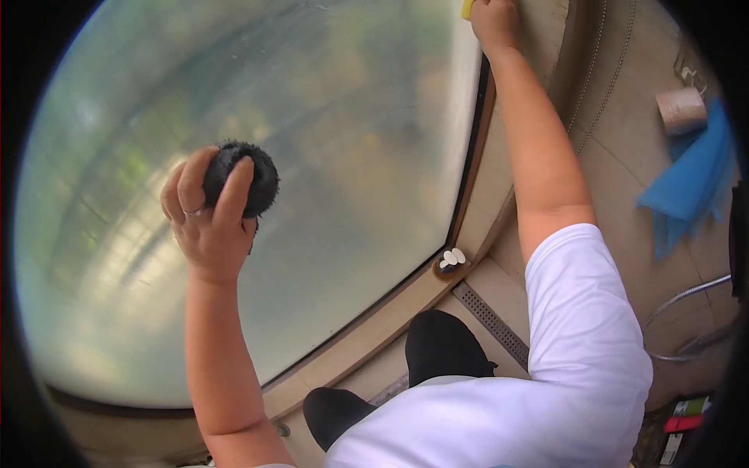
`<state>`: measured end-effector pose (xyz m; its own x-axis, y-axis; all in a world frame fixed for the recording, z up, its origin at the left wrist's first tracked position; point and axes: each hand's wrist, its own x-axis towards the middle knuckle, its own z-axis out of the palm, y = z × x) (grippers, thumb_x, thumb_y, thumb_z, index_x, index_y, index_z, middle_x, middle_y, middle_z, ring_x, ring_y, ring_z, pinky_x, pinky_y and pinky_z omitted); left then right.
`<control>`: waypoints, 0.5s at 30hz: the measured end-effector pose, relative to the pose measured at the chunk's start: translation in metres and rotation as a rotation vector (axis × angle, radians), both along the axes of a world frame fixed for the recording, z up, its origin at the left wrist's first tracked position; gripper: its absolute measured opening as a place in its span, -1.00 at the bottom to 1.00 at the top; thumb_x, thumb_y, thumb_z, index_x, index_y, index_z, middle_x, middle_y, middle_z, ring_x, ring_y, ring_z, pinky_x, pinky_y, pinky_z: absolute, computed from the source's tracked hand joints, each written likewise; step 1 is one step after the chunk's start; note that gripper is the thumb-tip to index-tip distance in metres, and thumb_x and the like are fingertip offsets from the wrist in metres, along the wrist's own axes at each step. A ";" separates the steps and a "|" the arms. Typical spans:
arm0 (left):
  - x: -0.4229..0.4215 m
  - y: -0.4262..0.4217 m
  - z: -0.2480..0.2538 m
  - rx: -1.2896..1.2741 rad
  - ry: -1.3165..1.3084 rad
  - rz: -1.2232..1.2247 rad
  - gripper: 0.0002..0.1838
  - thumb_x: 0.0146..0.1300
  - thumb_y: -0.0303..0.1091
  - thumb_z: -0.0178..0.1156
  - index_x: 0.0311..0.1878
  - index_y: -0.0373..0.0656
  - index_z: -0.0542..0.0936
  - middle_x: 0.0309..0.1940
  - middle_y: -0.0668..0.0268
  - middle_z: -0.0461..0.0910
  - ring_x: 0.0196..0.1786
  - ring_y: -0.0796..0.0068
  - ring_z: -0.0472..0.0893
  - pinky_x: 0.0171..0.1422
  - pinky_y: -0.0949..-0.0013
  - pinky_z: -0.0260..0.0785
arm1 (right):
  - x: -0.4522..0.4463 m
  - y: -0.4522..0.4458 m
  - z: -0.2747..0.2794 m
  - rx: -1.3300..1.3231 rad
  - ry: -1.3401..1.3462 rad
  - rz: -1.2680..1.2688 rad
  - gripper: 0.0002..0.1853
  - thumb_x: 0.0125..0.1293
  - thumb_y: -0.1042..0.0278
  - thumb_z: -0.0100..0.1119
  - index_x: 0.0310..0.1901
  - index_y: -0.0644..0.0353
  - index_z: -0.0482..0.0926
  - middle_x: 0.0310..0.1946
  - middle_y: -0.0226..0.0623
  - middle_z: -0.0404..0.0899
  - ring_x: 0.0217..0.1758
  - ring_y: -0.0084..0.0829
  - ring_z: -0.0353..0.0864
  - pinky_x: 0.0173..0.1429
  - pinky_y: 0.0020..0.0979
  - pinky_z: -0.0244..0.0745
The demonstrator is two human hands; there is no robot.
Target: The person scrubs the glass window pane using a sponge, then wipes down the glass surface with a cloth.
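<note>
My left hand (207,218) is closed around a round black scrubber (264,183) with a fuzzy, bristly edge. It is over the large, hazy glass pane (351,195); whether the scrubber touches the glass I cannot tell for sure. A ring shows on one finger. At the top edge of the view, my right hand (497,23) is closed beside the pane's right frame. A small bit of something yellow (467,9) shows at its fingers; the rest is cut off or covered by the hand.
White oval pieces (452,257) sit at the frame's lower right corner. A drain grate (491,324) runs along the tiled floor. Bead chains (601,93) hang at the upper right. Nearby are a blue cloth (686,183), a toilet roll (681,109) and a metal hose (686,295).
</note>
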<state>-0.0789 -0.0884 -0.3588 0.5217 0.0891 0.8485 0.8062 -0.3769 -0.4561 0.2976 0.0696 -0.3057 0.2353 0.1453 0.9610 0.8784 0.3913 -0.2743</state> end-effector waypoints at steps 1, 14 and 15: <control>-0.001 -0.002 -0.002 -0.014 -0.003 0.003 -0.47 -0.37 -0.55 0.24 -0.19 0.18 0.55 -0.03 0.37 0.40 -0.05 0.24 0.39 0.03 0.25 0.24 | 0.001 0.004 -0.007 0.075 -0.023 0.005 -0.60 0.29 0.49 -0.22 0.18 0.16 0.30 0.17 -0.12 0.29 0.20 -0.18 0.29 0.25 -0.28 0.21; -0.040 -0.022 -0.059 -0.023 0.008 0.049 -0.62 -0.20 -0.53 0.28 -0.25 0.13 0.56 0.01 0.32 0.37 -0.02 0.23 0.35 -0.02 0.30 0.31 | -0.138 -0.067 -0.265 -0.203 0.960 0.804 -0.67 0.31 0.39 -0.06 0.11 0.16 0.39 -0.04 -0.12 0.36 -0.07 -0.31 0.42 0.03 -0.31 0.37; -0.038 -0.022 -0.057 -0.023 0.004 0.046 -0.62 -0.21 -0.52 0.29 -0.25 0.13 0.57 0.01 0.33 0.37 -0.02 0.23 0.35 -0.02 0.30 0.30 | -0.162 -0.079 -0.246 -0.155 0.741 0.873 -0.67 0.27 0.41 -0.04 0.08 0.13 0.42 -0.10 -0.19 0.41 -0.15 -0.31 0.44 -0.05 -0.32 0.39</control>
